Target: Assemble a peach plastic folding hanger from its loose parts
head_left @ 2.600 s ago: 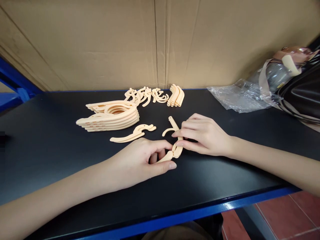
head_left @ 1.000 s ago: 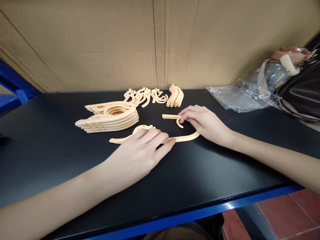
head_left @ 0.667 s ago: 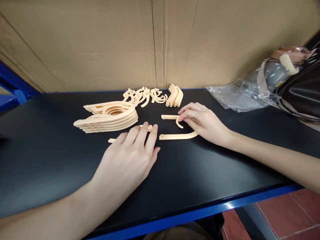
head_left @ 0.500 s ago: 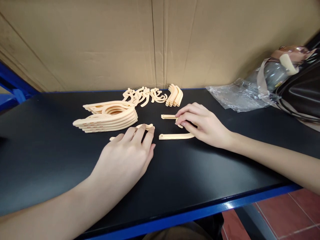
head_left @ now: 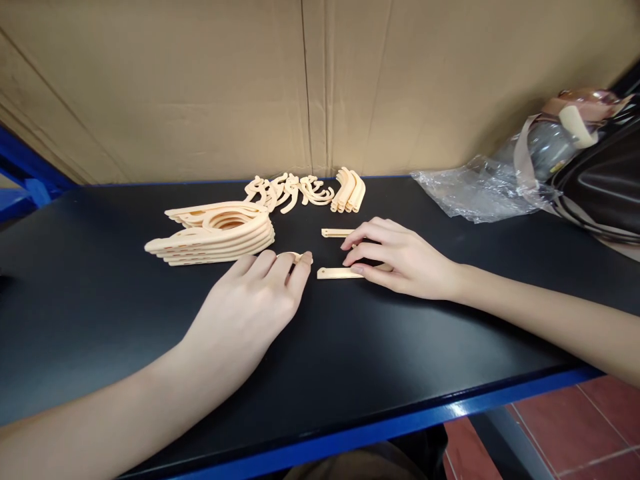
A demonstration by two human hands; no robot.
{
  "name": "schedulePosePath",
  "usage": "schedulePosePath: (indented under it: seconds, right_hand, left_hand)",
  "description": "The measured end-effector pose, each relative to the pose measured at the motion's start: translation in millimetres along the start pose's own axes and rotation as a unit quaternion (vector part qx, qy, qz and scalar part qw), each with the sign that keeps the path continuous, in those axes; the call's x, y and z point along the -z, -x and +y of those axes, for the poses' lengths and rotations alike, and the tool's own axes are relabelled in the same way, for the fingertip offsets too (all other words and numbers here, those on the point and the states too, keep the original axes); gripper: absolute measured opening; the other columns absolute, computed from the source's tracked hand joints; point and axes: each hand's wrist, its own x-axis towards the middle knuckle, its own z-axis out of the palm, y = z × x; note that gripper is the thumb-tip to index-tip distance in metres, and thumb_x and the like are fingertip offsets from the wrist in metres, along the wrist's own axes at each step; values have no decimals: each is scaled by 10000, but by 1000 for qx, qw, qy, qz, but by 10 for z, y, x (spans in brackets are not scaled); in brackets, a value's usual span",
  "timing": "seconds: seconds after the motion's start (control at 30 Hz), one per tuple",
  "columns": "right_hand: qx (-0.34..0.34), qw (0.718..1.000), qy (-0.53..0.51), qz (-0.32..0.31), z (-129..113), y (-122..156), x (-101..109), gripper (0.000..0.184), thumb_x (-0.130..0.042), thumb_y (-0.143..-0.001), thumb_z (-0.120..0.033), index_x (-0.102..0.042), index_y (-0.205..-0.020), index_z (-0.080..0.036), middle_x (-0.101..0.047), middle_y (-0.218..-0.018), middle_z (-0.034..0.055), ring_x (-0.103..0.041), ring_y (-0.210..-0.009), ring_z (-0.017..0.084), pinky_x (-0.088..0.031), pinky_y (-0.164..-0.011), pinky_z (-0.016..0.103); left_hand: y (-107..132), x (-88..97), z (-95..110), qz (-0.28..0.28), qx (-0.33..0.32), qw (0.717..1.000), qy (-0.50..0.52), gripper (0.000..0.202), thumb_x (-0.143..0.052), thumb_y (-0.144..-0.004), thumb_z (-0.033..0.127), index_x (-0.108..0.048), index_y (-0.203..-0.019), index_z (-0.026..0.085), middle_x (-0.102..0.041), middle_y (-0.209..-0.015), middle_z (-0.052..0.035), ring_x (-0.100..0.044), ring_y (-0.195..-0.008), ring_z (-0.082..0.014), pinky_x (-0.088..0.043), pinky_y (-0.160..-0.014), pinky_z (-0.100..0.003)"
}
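My left hand [head_left: 247, 293] is closed, palm down, on a small curved beige plastic hook [head_left: 303, 258]; its fingers cover most of the piece. To the right, my right hand [head_left: 400, 257] bends over a beige plastic hanger arm [head_left: 336, 273], with thumb and fingertips at it and its far end hidden under the palm. Behind that, a second beige arm [head_left: 337, 233] lies on the black tabletop, partly covered by the fingers. A stack of beige plastic hanger pieces [head_left: 215, 247] sits just beyond my left hand.
Loose beige hooks [head_left: 287, 192] lie in a pile at the back, beside a bundle of curved arms [head_left: 347, 191]. At the right are a clear plastic bag [head_left: 460, 190], a bottle with a strap [head_left: 550, 140] and a dark bag [head_left: 605, 180]. A cardboard wall [head_left: 200, 87] stands behind.
My right hand has shifted slightly down and left, its fingertips now at the nearer arm. My left hand has moved a little to the right with the hook.
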Motion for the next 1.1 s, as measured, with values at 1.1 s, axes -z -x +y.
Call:
schedulePosePath:
  seconds: [1.1]
  right_hand:
    - [10,999,-24,-34,4,9,10,206,-528,-962,-350,-668,-965,-199,-638,-1104,57,-563,-948,180,-450,-858,336]
  left_hand:
    - [-20,-56,-2,-10,-9,999,-40,409,-367,-839,-60,-704,-1058,15,-688,-835,-147,-634,-751,-283,-512,-651,-380]
